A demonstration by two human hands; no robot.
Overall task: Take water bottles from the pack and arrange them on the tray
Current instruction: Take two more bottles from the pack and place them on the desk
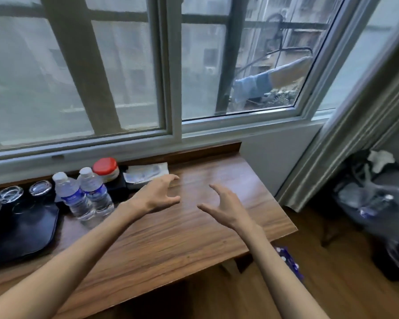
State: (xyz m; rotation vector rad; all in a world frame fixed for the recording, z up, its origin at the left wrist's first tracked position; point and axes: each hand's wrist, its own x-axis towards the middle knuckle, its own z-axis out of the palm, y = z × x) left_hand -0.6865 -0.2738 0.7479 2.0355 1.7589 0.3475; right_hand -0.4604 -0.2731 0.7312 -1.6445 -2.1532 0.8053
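Observation:
Two clear water bottles with white caps and blue labels stand side by side on the wooden table, the left bottle (73,196) and the right bottle (95,191), just right of a dark tray (25,233). My left hand (158,194) hovers open over the table to the right of the bottles, fingers curled apart, holding nothing. My right hand (224,207) is open too, facing the left one across a gap. A blue patterned wrapper (288,261) shows below the table's right edge; whether it is the pack I cannot tell.
Two upturned glasses (24,192) sit at the tray's far edge. A red-lidded jar (106,169) and a folded packet (145,172) lie by the window sill. A bin with a plastic liner (369,203) stands on the floor at the right, beside a curtain.

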